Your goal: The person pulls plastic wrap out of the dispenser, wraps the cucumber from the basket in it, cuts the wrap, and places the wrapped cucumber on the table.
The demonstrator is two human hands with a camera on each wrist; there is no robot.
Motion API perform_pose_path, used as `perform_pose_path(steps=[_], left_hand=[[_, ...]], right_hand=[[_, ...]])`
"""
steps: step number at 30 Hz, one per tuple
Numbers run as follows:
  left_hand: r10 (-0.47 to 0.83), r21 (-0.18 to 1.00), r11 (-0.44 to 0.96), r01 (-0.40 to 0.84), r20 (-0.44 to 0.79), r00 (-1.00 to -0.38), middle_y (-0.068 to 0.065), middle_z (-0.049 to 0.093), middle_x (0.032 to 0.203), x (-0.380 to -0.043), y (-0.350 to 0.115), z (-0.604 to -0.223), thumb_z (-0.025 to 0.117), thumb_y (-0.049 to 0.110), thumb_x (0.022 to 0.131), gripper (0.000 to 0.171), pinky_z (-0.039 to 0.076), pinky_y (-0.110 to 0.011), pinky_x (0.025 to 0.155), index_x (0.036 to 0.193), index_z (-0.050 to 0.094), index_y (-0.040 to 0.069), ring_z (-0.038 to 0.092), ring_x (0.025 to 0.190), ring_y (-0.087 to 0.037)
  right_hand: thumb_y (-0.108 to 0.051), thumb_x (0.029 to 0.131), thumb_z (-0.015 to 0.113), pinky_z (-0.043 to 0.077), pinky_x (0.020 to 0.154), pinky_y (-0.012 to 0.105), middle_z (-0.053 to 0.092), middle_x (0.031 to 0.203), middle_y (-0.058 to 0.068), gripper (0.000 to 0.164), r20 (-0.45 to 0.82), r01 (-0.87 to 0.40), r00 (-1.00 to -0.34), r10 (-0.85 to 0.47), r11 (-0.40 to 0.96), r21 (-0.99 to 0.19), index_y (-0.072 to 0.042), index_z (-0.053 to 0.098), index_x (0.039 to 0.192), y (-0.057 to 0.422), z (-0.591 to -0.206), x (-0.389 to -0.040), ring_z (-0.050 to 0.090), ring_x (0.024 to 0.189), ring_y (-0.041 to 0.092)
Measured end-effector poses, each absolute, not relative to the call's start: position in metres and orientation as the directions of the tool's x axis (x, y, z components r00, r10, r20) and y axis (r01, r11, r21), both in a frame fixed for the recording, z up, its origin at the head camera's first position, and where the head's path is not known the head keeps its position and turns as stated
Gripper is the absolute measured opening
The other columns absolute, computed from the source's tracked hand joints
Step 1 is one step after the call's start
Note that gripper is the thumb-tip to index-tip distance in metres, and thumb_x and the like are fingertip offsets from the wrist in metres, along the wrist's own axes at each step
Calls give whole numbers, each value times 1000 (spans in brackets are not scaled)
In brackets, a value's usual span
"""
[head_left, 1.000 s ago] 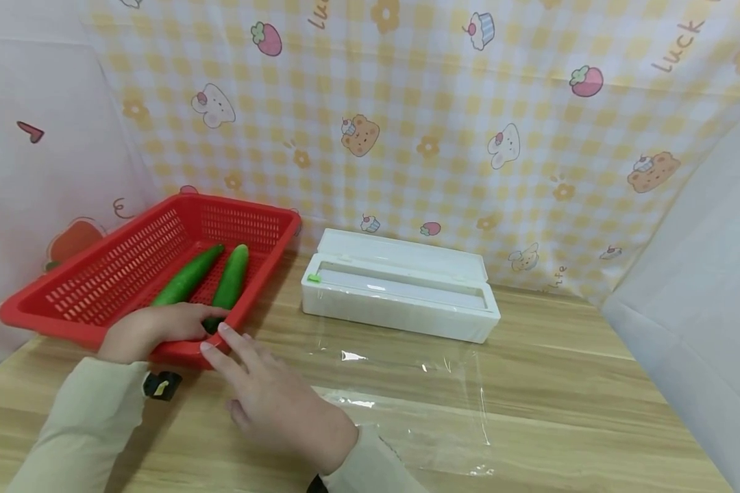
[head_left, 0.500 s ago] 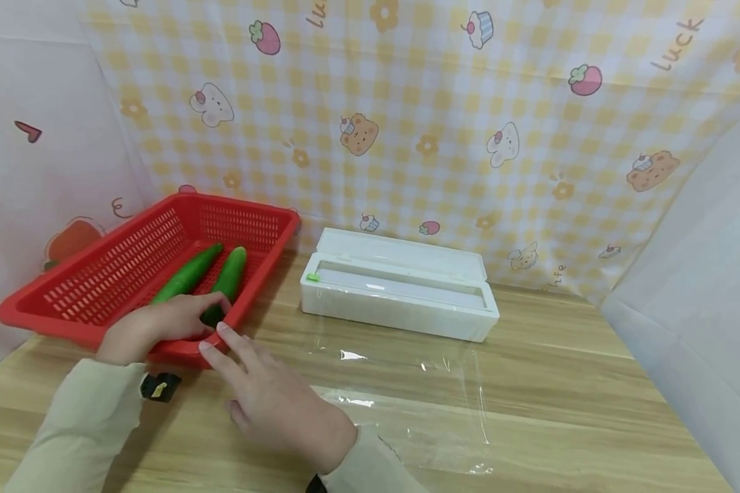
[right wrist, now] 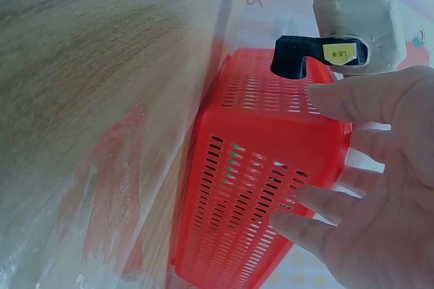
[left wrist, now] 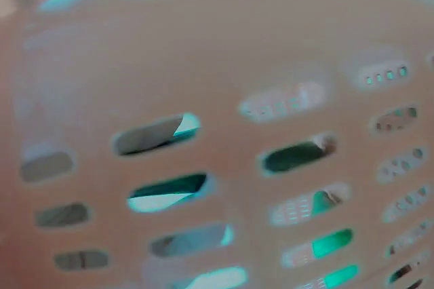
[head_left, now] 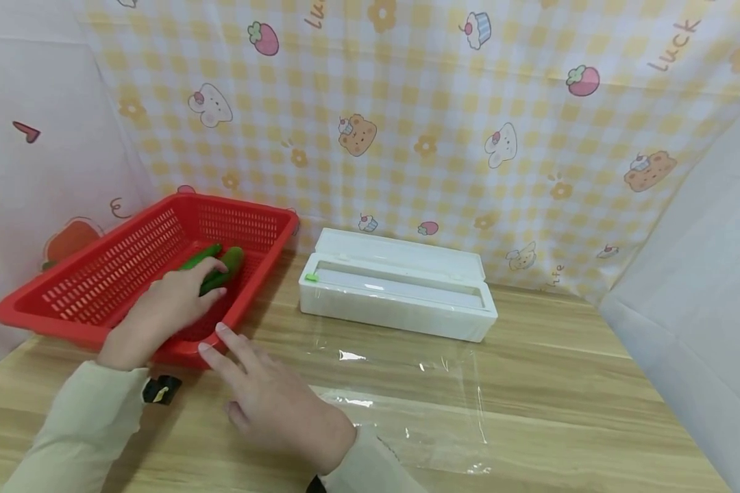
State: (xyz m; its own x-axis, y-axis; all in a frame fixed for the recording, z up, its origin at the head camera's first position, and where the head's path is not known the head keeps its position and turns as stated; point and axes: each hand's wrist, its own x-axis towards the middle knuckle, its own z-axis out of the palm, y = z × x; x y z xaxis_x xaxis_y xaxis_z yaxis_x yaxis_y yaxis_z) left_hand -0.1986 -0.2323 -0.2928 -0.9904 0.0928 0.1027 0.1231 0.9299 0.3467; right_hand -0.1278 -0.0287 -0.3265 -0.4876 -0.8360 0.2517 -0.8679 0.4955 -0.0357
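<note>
In the head view, two green cucumbers lie side by side in the red slotted basket (head_left: pixel 265 263). My left hand (head_left: pixel 166 308) reaches over the near rim and grips the right-hand cucumber (head_left: pixel 234 259), index finger over its top and thumb on the near side. Part of the left-hand cucumber (head_left: pixel 202 256) is hidden behind that hand. My right hand (head_left: pixel 280 404) rests its fairly straight, spread fingers against the basket's near right corner; the right wrist view shows them along the outer wall. Oddly coloured, the slotted basket wall (left wrist: pixel 203 65) fills the left wrist view.
A white cling film box (head_left: pixel 397 311) with its lid raised and a green slider (head_left: pixel 312 277) stands at the back middle. Clear film (head_left: pixel 407 424) spreads from it over the wooden table (head_left: pixel 580 383). A checked cloth (head_left: pixel 419 103) hangs behind.
My left hand has moved from the right-hand cucumber's near end up and forward to around its middle, covering more of the left-hand one. The right hand has stayed at the basket's corner.
</note>
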Motion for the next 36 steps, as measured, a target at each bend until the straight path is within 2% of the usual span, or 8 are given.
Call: perform_pose_path(steps=[3, 8, 15, 22, 27, 30, 33, 36], left_hand=[[43, 380, 920, 100, 154, -987, -28, 57, 106, -193, -234, -288, 62, 30, 88, 49, 50, -50, 62, 126, 42, 6, 55, 79, -34], [-2, 392, 913, 116, 287, -958, -27, 62, 95, -187, -237, -280, 64, 29, 87, 40, 46, -38, 52, 115, 48, 6, 55, 67, -29], [-69, 418, 895, 158, 478, -875, -23, 65, 92, -177, -234, -269, 67, 27, 86, 32, 46, -43, 54, 107, 54, 8, 58, 68, -31], [-111, 437, 883, 170, 548, -829, -16, 63, 82, -167, -224, -256, 67, 29, 84, 31, 36, -32, 53, 104, 56, 9, 51, 64, -26], [-152, 465, 864, 194, 608, -779, -12, 61, 75, -158, -216, -249, 68, 30, 83, 29, 36, -27, 53, 100, 57, 9, 47, 65, -23], [-175, 491, 839, 236, 653, -737, -13, 62, 78, -152, -211, -244, 68, 29, 83, 30, 35, -16, 55, 101, 59, 7, 46, 67, -19], [-197, 516, 804, 294, 698, -688, -9, 61, 81, -144, -205, -238, 69, 28, 83, 30, 33, -7, 59, 101, 60, 6, 45, 69, -9], [-236, 561, 743, 364, 730, -642, 2, 55, 77, -136, -197, -232, 70, 25, 82, 27, 33, -8, 60, 100, 59, 8, 43, 67, -3]], right_hand=[[-21, 91, 56, 29, 109, 26, 7, 157, 6, 71, 258, -869, -486, -835, 493, -40, -14, 17, 149, -29, -327, -128, 32, 137, 20], [-21, 91, 56, 31, 108, 28, 0, 157, 1, 73, 221, -855, -517, -827, 511, -87, -18, 13, 150, -28, -327, -127, 30, 138, 22], [-22, 92, 55, 30, 109, 29, -4, 157, -2, 73, 195, -846, -533, -824, 521, -113, -21, 10, 150, -26, -325, -126, 25, 140, 23], [-23, 94, 53, 24, 111, 27, -5, 157, -3, 71, 184, -849, -528, -829, 510, -137, -21, 10, 150, -26, -324, -129, 16, 143, 19], [-17, 95, 50, 25, 110, 24, -2, 157, -4, 66, 197, -832, -543, -816, 492, -256, -19, 14, 150, -21, -319, -133, 9, 144, 15], [-19, 96, 49, 35, 104, 21, 0, 157, -7, 63, 198, -790, -590, -783, 508, -344, -22, 16, 149, -15, -314, -136, 21, 140, 12], [-22, 96, 49, 42, 97, 24, 5, 157, -6, 60, 214, -746, -640, -738, 530, -402, -23, 19, 148, -8, -308, -141, 37, 132, 14], [-21, 95, 51, 44, 98, 32, 9, 156, -3, 60, 238, -705, -686, -687, 547, -452, -24, 21, 147, 1, -303, -146, 38, 132, 19]])
